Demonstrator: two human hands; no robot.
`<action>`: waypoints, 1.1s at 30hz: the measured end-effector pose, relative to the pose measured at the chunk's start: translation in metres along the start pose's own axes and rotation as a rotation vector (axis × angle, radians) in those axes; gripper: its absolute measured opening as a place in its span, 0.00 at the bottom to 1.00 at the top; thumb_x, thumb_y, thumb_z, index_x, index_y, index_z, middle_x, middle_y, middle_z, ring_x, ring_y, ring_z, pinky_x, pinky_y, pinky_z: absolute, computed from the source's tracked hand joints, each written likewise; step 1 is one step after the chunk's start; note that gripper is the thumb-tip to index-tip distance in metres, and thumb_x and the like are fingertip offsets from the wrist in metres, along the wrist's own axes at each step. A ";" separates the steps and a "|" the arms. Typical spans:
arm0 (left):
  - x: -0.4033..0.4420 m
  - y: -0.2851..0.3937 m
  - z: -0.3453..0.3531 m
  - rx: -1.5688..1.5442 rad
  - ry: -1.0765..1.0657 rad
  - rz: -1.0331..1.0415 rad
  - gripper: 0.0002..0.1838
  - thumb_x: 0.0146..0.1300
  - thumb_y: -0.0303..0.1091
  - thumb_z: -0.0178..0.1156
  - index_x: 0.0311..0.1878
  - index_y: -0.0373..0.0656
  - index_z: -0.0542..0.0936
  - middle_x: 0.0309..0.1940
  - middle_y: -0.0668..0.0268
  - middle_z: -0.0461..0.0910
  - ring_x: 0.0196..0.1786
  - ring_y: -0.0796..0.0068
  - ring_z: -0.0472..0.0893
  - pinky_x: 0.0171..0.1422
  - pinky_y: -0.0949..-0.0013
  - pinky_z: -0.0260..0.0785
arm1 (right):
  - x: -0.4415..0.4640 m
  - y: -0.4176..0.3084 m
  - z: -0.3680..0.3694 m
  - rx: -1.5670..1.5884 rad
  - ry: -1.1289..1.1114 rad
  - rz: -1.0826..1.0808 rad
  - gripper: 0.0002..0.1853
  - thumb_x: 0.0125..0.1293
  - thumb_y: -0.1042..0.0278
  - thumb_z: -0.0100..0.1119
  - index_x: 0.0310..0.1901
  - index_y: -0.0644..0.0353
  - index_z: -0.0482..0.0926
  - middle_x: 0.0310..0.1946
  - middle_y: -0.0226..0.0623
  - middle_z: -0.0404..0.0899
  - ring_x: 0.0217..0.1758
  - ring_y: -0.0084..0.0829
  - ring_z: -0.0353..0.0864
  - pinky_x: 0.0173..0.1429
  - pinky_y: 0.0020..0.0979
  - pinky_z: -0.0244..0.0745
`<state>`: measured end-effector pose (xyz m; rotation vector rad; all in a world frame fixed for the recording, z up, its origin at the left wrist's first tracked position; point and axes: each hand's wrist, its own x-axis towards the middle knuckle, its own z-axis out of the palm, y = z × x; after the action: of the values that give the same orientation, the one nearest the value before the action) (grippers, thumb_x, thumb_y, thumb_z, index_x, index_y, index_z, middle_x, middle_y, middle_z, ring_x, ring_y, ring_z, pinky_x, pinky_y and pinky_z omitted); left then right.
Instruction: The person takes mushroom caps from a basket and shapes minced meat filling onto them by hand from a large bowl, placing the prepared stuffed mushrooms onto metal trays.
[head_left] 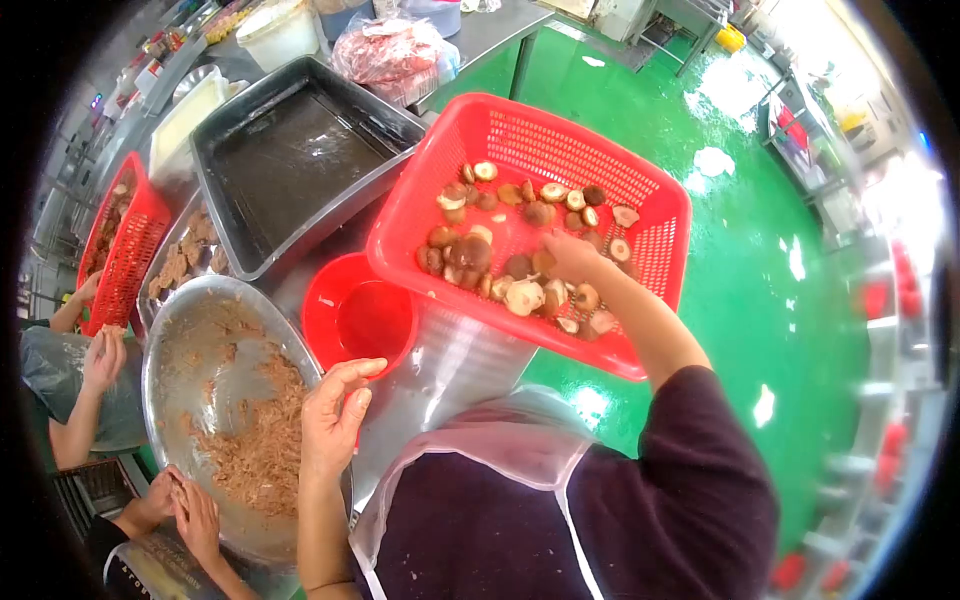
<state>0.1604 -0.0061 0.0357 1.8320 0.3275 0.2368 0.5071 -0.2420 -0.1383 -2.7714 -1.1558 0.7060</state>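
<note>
My right hand [574,258] reaches into a large red plastic basket [655,200], its fingers bent together at a brown mushroom [543,262]. Many more mushrooms, some cap up and some showing pale undersides, lie loose around it. My left hand [332,408] is raised beside a red bucket [322,290], thumb and fingers apart, holding nothing. Left of it stands a wide metal bowl [170,330] with a light-brown shredded or minced mixture [255,435] inside. The bucket's bottom looks dark or wet.
A deep black tray [290,150] stands behind the bucket. Brown lumps [185,255] lie on a metal tray beyond the bowl. Other people's hands [195,515] work at the left, near another red basket [145,225]. Bagged meat [390,55] and a white tub [280,35] sit farther back.
</note>
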 end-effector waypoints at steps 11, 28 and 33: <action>-0.005 -0.013 0.017 -0.418 0.029 -0.122 0.14 0.68 0.31 0.45 0.52 0.36 0.73 0.47 0.61 0.78 0.49 0.72 0.77 0.53 0.71 0.69 | -0.068 -0.077 -0.048 0.338 0.722 -0.350 0.11 0.51 0.77 0.59 0.38 0.57 0.75 0.40 0.39 0.77 0.43 0.41 0.78 0.42 0.37 0.77; -0.120 -0.065 -0.044 -1.166 0.947 -0.079 0.11 0.60 0.22 0.49 0.46 0.38 0.71 0.42 0.55 0.77 0.38 0.63 0.81 0.36 0.71 0.79 | -0.094 -0.364 -0.067 0.418 0.220 -1.204 0.14 0.51 0.81 0.56 0.42 0.61 0.79 0.36 0.41 0.78 0.39 0.42 0.79 0.43 0.35 0.76; -0.199 -0.085 -0.082 -1.052 1.343 0.056 0.14 0.61 0.25 0.48 0.50 0.37 0.69 0.43 0.53 0.76 0.43 0.63 0.80 0.42 0.72 0.77 | -0.055 -0.456 -0.004 -0.175 -0.271 -1.335 0.12 0.57 0.69 0.52 0.42 0.55 0.80 0.39 0.42 0.79 0.44 0.43 0.78 0.45 0.40 0.74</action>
<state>-0.0617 0.0224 -0.0216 0.4202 0.8488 1.3842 0.1739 0.0479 -0.0120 -1.3368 -2.6451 0.7383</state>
